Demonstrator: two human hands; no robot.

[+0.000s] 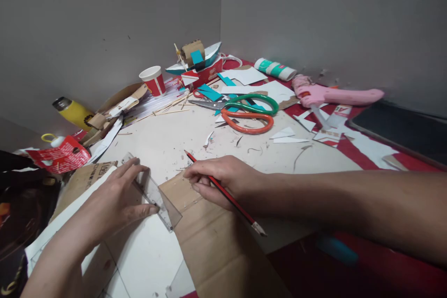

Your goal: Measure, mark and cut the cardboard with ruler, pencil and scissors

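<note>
While the cardboard sheet lies lower centre on the table, the left hand presses flat fingers on the clear ruler. Right hand fingers pinch the red pencil; judged, steady ruler pressure keeps lines true.

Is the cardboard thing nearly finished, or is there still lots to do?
Some is done: a small cardboard boat stands at the back, and paper scraps lie around the scissors. Now the left hand presses a clear ruler beside the brown cardboard, and the right hand holds a red pencil over it. That cardboard shows no drawn line I can see, so marking and probably cutting seem left.
</note>
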